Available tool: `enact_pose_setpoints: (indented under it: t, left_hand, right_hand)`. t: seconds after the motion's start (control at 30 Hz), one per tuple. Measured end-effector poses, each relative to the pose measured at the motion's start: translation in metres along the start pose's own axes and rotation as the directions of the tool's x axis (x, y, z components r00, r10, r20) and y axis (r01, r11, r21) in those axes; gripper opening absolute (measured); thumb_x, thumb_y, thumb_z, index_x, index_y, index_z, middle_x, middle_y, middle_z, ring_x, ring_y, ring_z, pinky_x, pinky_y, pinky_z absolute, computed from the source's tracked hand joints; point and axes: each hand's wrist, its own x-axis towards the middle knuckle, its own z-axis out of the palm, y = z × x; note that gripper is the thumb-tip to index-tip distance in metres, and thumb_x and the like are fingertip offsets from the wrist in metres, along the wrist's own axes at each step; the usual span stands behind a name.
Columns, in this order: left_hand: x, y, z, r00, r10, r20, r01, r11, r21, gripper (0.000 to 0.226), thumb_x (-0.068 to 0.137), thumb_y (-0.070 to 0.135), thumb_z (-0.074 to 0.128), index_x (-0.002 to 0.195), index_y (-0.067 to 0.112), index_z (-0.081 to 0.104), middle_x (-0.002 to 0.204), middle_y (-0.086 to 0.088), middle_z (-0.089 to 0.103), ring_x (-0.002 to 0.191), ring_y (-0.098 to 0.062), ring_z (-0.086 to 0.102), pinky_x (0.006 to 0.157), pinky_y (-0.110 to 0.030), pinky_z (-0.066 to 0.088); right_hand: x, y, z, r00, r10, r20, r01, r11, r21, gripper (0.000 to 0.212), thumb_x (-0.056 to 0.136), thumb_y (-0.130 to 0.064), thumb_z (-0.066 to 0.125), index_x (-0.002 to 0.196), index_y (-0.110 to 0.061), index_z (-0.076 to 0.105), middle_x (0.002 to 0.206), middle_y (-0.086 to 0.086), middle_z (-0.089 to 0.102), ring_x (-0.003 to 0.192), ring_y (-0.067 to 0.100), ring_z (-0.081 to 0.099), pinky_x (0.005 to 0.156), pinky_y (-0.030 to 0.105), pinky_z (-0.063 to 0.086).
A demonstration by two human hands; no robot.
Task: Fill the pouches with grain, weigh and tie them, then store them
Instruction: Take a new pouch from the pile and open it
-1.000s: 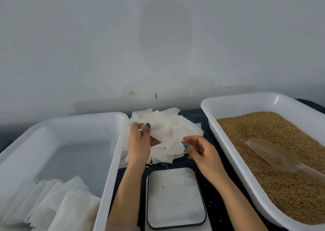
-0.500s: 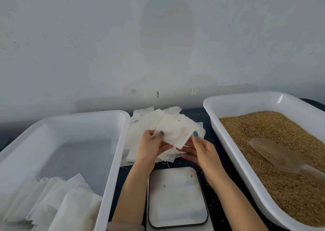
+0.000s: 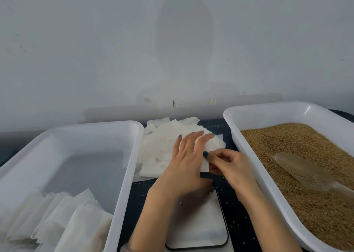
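Pouch (image 3: 215, 145) empty, centre frame, just beyond scale (image 3: 199, 225). Pinched at near corner by right hand (image 3: 229, 165); left hand (image 3: 187, 165) laid over it, fingers straight. Rub layers apart, open mouth fully before reaching for scoop (image 3: 302, 171) at right

Narrow lane between tub (image 3: 127, 175) and grain tray (image 3: 235, 142), scale (image 3: 201, 228) inside.

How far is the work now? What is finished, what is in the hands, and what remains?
Done: several filled pouches lie in the left tub. In hand: the right hand pinches one empty pouch, and the left hand lies over it with straight fingers. Remaining: filling it from the grain tub, where the scoop lies, weighing on the scale, tying, storing; a stack of empty pouches waits.
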Motion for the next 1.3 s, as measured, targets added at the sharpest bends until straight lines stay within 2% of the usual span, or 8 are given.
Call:
enact_pose_setpoints:
  t: [0.07,0.13,0.27,0.43,0.7,0.8,1.1,1.3]
  left_hand:
    - [0.003,0.002,-0.001,0.997,-0.050,-0.062,0.047,0.997,-0.053,0.087,0.075,0.036,0.076,0.145,0.026,0.025,0.126,0.003,0.053,0.126,-0.012,0.045,0.118,-0.035,0.023]
    - [0.001,0.003,-0.005,0.990,-0.108,-0.091,0.090,0.978,-0.188,0.069,0.077,0.022,0.076,0.132,0.023,0.033,0.098,0.003,0.060,0.095,-0.014,0.059,0.091,-0.033,0.049]
    - [-0.010,0.003,-0.004,0.973,-0.193,-0.127,0.152,0.948,-0.280,0.046,0.082,0.022,0.072,0.115,0.022,0.039,0.092,0.003,0.061,0.080,-0.016,0.060,0.067,-0.029,0.049]
    - [-0.028,0.005,0.008,0.957,-0.247,-0.153,0.197,0.939,-0.282,0.049,0.086,0.026,0.070,0.114,0.028,0.030,0.100,0.006,0.060,0.085,-0.014,0.062,0.074,-0.030,0.052]
    - [-0.040,0.013,0.010,0.964,-0.159,-0.213,0.115,0.972,-0.204,0.050,0.088,0.023,0.067,0.112,0.030,0.023,0.097,0.006,0.053,0.080,-0.011,0.056,0.068,-0.016,0.047]
    - [-0.042,0.015,0.008,0.968,-0.174,-0.182,0.127,0.961,-0.244,0.048,0.088,0.019,0.064,0.111,0.029,0.024,0.097,0.004,0.054,0.083,-0.013,0.057,0.073,-0.029,0.052]
    - [-0.045,0.015,0.004,0.979,-0.112,-0.168,0.077,0.976,-0.201,0.044,0.088,0.014,0.062,0.111,0.025,0.026,0.096,0.004,0.044,0.076,-0.009,0.045,0.067,-0.012,0.037]
    - [-0.047,0.013,-0.007,0.986,-0.164,-0.032,0.142,0.922,-0.361,0.073,0.078,0.028,0.073,0.138,0.026,0.032,0.132,0.017,0.038,0.128,0.000,0.039,0.096,0.000,0.027]
  right_hand:
    - [-0.004,-0.008,0.000,0.998,-0.048,0.033,0.050,0.996,-0.079,0.015,0.084,-0.026,0.077,0.070,-0.022,0.076,0.063,0.001,0.070,0.059,0.006,0.066,0.057,0.016,0.052]
    - [-0.007,-0.014,0.001,0.994,-0.105,0.019,0.106,0.982,-0.157,0.016,0.081,-0.033,0.078,0.068,-0.026,0.074,0.063,0.000,0.070,0.059,0.007,0.065,0.058,0.018,0.053]
    - [-0.015,-0.026,0.004,0.986,-0.158,0.059,0.164,0.980,-0.113,0.025,0.072,-0.048,0.071,0.075,-0.024,0.071,0.067,-0.003,0.071,0.063,0.006,0.067,0.056,0.019,0.054]
    - [-0.023,-0.026,0.007,0.976,-0.144,0.162,0.181,0.953,-0.245,0.019,0.087,-0.014,0.073,0.090,-0.031,0.065,0.085,-0.010,0.074,0.079,0.007,0.072,0.066,0.021,0.057]
    - [-0.036,-0.026,0.008,0.985,-0.097,0.140,0.120,0.978,-0.169,0.015,0.089,-0.011,0.071,0.095,-0.021,0.062,0.081,0.001,0.075,0.077,0.018,0.072,0.072,0.037,0.061]
    - [-0.037,-0.027,0.009,0.984,-0.100,0.146,0.122,0.981,-0.153,0.013,0.089,-0.010,0.071,0.094,-0.019,0.063,0.079,0.002,0.075,0.075,0.018,0.072,0.069,0.030,0.060]
    - [-0.037,-0.028,0.007,0.985,-0.048,0.167,0.059,0.997,-0.059,0.015,0.085,-0.001,0.073,0.090,-0.011,0.064,0.078,0.005,0.074,0.076,0.020,0.072,0.068,0.028,0.060]
    - [-0.037,-0.029,0.005,0.988,-0.098,0.120,0.094,0.995,0.043,0.023,0.086,0.006,0.068,0.079,-0.014,0.060,0.074,0.005,0.067,0.070,0.017,0.069,0.065,0.026,0.058]
